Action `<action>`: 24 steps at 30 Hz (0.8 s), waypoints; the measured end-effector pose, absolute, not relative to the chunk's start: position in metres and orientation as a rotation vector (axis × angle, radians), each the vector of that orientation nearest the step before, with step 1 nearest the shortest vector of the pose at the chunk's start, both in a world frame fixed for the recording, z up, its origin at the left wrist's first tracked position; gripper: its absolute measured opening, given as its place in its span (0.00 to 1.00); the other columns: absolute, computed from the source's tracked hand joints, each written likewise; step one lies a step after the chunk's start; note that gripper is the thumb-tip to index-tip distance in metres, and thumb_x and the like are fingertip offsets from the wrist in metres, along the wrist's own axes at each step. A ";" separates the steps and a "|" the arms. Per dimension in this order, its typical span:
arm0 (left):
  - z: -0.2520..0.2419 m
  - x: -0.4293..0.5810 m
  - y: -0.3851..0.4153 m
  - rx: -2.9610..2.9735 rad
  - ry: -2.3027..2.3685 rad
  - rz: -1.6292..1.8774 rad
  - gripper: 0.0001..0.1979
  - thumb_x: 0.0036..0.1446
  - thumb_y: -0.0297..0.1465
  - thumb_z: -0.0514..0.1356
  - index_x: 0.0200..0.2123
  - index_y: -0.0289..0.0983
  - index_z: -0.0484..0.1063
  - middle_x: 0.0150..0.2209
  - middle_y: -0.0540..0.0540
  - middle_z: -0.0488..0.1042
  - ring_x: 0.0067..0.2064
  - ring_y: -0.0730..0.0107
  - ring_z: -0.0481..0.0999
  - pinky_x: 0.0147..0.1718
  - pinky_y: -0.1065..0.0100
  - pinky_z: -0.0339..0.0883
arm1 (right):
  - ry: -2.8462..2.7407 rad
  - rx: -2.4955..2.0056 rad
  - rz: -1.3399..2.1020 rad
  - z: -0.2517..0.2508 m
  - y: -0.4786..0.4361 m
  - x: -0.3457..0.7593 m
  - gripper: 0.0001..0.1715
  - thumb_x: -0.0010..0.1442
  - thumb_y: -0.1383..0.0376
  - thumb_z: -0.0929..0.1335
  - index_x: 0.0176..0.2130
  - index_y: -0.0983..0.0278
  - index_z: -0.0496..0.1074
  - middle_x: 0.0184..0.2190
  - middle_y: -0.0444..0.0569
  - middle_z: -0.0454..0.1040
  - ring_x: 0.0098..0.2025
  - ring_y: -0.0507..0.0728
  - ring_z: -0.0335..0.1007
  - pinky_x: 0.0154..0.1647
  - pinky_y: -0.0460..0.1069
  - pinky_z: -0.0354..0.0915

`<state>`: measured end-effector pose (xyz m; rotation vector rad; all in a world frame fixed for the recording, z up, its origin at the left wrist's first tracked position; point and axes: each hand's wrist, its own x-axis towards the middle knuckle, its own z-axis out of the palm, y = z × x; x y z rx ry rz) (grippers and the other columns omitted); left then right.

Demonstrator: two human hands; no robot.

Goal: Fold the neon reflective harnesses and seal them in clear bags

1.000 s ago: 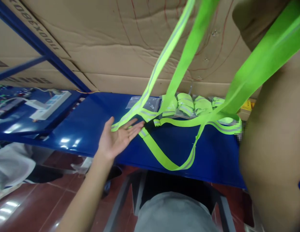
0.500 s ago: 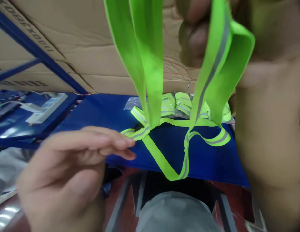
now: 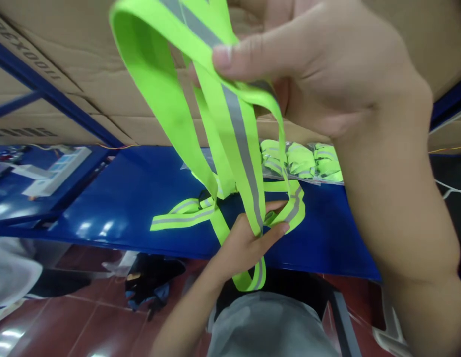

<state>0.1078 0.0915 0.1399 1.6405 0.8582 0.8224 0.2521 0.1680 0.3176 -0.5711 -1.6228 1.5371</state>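
Neon-green reflective straps (image 3: 236,114) with a grey stripe hang in loops from my right hand (image 3: 290,54). That hand is raised close to the camera, its thumb pressed over the upper bands; some of its fingers are hidden behind them. Lower down, my left hand (image 3: 249,238) reaches in among the hanging bands. Its thumb and fingers close around a strap section at the right, near a folded end. A loop dangles below the left hand past the table's front edge. Another strap end lies on the blue table (image 3: 134,183) at the left, beside a small dark buckle-like piece.
Clear bags of folded green straps (image 3: 301,161) lie along the back of the table. Behind them stand large cardboard boxes (image 3: 141,124). A white power strip (image 3: 57,171) is at the left, by a blue metal frame (image 3: 67,104).
My left hand has moved right, from open beside the straps to gripping them. My right hand has shifted left and turned, bringing the upper loops with it.
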 end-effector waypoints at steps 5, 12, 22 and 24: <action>0.110 0.102 0.078 1.295 0.947 0.687 0.21 0.61 0.46 0.67 0.48 0.37 0.78 0.43 0.40 0.83 0.41 0.59 0.81 0.35 0.66 0.72 | -1.639 -0.678 1.396 0.301 0.189 0.255 0.24 0.61 0.83 0.65 0.54 0.67 0.70 0.29 0.37 0.76 0.24 0.46 0.71 0.22 0.38 0.70; 0.093 0.104 0.067 1.186 1.032 0.695 0.29 0.63 0.52 0.63 0.54 0.35 0.75 0.41 0.37 0.83 0.39 0.59 0.81 0.38 0.62 0.75 | -1.655 -0.747 1.416 0.270 0.222 0.258 0.21 0.57 0.78 0.70 0.48 0.62 0.73 0.33 0.39 0.81 0.33 0.50 0.78 0.26 0.41 0.72; 0.096 0.158 0.072 1.550 0.759 0.706 0.23 0.68 0.49 0.56 0.57 0.46 0.77 0.57 0.44 0.79 0.60 0.52 0.78 0.64 0.53 0.68 | -1.720 -0.608 1.499 0.303 0.195 0.254 0.11 0.59 0.76 0.69 0.40 0.64 0.78 0.31 0.41 0.80 0.35 0.52 0.79 0.37 0.43 0.79; 0.110 0.160 0.074 1.651 0.715 0.709 0.24 0.68 0.49 0.56 0.63 0.51 0.72 0.60 0.47 0.77 0.63 0.53 0.76 0.66 0.55 0.66 | -1.713 -0.608 1.421 0.313 0.187 0.258 0.11 0.65 0.76 0.66 0.37 0.67 0.78 0.30 0.40 0.80 0.32 0.48 0.77 0.36 0.40 0.76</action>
